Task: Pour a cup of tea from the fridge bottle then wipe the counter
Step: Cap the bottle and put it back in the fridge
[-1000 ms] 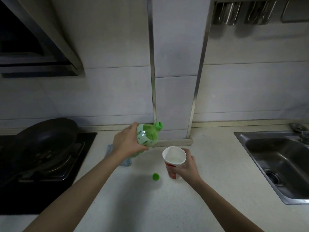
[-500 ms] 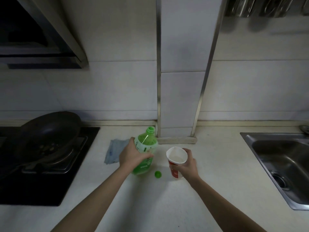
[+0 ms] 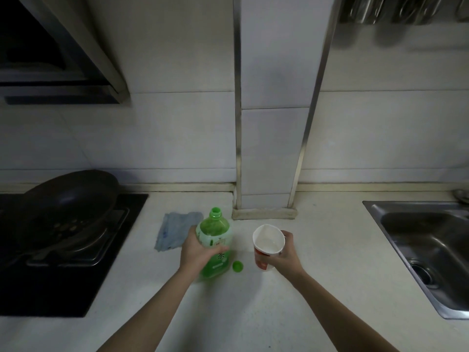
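The left hand (image 3: 196, 252) is wrapped around the middle of the green tea bottle (image 3: 215, 235), fingers curled across its label. The bottle stands upright and uncapped on the white tabletop (image 3: 228, 313). Its green cap (image 3: 237, 266) lies just beside its base, between the bottle and the paper cup (image 3: 266, 246). The right hand (image 3: 285, 255) grips that cup from its right side; the cup leans a little, and whether its base touches the tabletop cannot be told. A blue cloth (image 3: 175, 229) lies behind the left hand. A dark pan (image 3: 68, 196) sits on the stove (image 3: 50, 288) at far left, a steel sink (image 3: 418, 240) at far right
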The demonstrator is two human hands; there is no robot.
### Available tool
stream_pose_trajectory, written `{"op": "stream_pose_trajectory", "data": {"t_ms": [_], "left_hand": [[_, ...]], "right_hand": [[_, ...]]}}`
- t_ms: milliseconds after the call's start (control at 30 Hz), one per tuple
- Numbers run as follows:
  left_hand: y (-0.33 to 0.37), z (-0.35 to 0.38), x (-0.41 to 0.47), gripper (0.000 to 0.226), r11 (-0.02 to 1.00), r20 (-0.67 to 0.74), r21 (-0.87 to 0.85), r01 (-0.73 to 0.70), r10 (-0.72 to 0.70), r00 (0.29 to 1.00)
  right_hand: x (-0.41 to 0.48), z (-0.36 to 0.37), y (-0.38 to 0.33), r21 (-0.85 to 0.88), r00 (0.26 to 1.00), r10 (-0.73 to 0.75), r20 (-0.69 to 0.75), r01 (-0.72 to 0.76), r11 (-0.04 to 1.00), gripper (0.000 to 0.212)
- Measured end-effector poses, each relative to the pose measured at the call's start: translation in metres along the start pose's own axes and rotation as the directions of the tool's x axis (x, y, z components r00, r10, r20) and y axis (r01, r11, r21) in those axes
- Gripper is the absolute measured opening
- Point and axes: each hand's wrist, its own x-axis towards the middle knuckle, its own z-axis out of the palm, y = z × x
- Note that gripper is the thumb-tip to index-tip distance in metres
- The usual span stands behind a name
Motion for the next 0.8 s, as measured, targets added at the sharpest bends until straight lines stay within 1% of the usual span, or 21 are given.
{"op": "stream_pose_trajectory", "data": {"t_ms": [100, 167, 233, 300, 333, 367, 433, 467, 533, 567, 600, 633, 700, 733, 800], "left_hand": [[-0.004, 0.006, -0.005, 0.079, 0.998, -0.004, -0.069, -0.008, 0.008, 1.0], [-0.004, 0.008, -0.006, 0.078, 0.994, 0.015, -0.105, -0.006, 0.007, 1.0], [-0.006, 0.007, -0.006, 0.081, 0.992, 0.055, -0.126, 0.001, 0.006, 0.998], [-0.009, 0.005, -0.005, 0.094, 0.991, 0.089, -0.136, 0.01, 0.002, 0.996], [-0.012, 0.003, -0.005, 0.1, 0.99, 0.1, -0.14, 0.016, -0.002, 0.995], [-0.014, 0.002, -0.005, 0.105, 0.99, 0.109, -0.143, 0.015, 0.001, 0.994], [-0.013, 0.0, -0.009, 0.115, 0.99, 0.113, -0.139, 0.016, 0.0, 0.994], [-0.009, -0.001, -0.011, 0.121, 0.988, 0.118, -0.155, 0.03, -0.011, 0.993], [-0.003, -0.003, -0.013, 0.13, 0.98, 0.141, -0.191, 0.048, -0.021, 0.99], [0.002, -0.006, -0.015, 0.129, 0.984, 0.144, -0.176, 0.029, -0.003, 0.99], [0.007, -0.008, -0.015, 0.126, 0.99, 0.139, -0.139, -0.005, 0.025, 0.99], [0.01, -0.012, -0.013, 0.124, 0.993, 0.135, -0.108, -0.044, 0.058, 0.989], [0.015, -0.018, -0.008, 0.118, 0.995, 0.143, -0.012, -0.1, 0.101, 0.985], [0.012, -0.02, -0.002, 0.11, 0.991, 0.162, 0.054, -0.12, 0.109, 0.981], [0.015, -0.024, 0.003, 0.088, 0.977, 0.21, 0.174, -0.12, 0.082, 0.974]], "right_hand": [[-0.001, -0.002, 0.001, -0.018, 1.0, -0.011, 0.019, 0.012, 1.0, 0.091], [-0.001, -0.003, 0.0, -0.042, 0.999, -0.02, 0.026, 0.021, 0.999, 0.091], [-0.003, -0.006, -0.003, -0.089, 0.998, -0.044, 0.036, 0.047, 0.995, 0.099], [-0.004, -0.009, -0.011, -0.187, 0.996, -0.088, 0.033, 0.093, 0.978, 0.113], [-0.004, -0.01, -0.018, -0.238, 0.992, -0.125, 0.026, 0.128, 0.963, 0.117], [-0.004, -0.01, -0.028, -0.276, 0.983, -0.183, 0.019, 0.181, 0.944, 0.116], [-0.005, -0.007, -0.053, -0.347, 0.938, -0.345, 0.013, 0.328, 0.879, 0.106], [-0.005, -0.004, -0.066, -0.39, 0.899, -0.437, 0.018, 0.409, 0.825, 0.098], [-0.009, 0.008, -0.091, -0.456, 0.805, -0.592, 0.022, 0.536, 0.711, 0.074], [-0.011, 0.017, -0.102, -0.472, 0.771, -0.637, 0.02, 0.569, 0.674, 0.061], [-0.015, 0.027, -0.111, -0.479, 0.754, -0.656, 0.024, 0.584, 0.655, 0.051], [-0.018, 0.039, -0.119, -0.477, 0.758, -0.651, 0.031, 0.584, 0.657, 0.046], [-0.02, 0.061, -0.125, -0.449, 0.802, -0.597, 0.037, 0.547, 0.706, 0.048], [-0.019, 0.07, -0.124, -0.441, 0.825, -0.565, 0.031, 0.518, 0.733, 0.052], [-0.017, 0.083, -0.119, -0.429, 0.874, -0.485, 0.025, 0.448, 0.784, 0.057]]}}
